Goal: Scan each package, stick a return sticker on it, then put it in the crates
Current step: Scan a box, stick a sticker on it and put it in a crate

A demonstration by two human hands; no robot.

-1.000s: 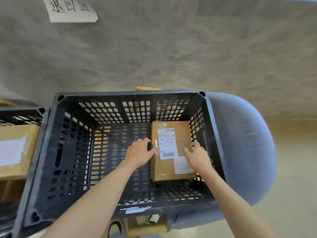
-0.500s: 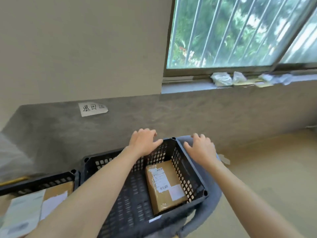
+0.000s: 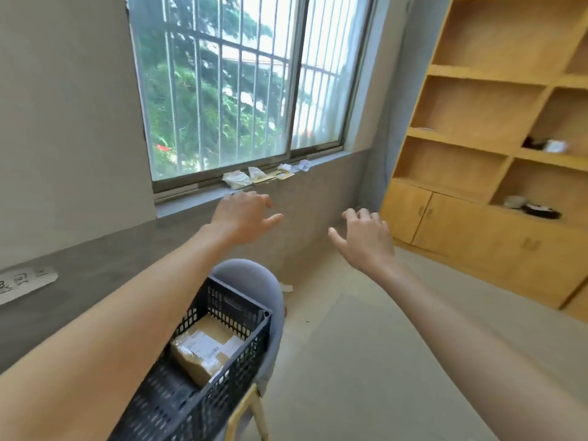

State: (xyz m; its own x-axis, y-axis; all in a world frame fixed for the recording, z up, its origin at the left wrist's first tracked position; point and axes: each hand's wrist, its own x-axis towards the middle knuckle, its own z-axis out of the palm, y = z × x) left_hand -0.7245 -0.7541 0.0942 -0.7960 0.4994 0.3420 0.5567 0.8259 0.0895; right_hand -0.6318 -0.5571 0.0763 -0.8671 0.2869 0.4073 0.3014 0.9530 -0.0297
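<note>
Both hands, left (image 3: 243, 216) and right (image 3: 369, 240), have let go of the package (image 3: 203, 348) and lifted away, empty.

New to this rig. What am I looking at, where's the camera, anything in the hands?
There is no machine here: a person wears one wide-angle camera on the head, looking forward and down. The left hand and right hand reach forward in the air, fingers spread, holding nothing. Below them a black crate sits on a grey chair. Inside lies a brown cardboard package with white labels on top. Behind are a barred window and wooden shelves.
</note>
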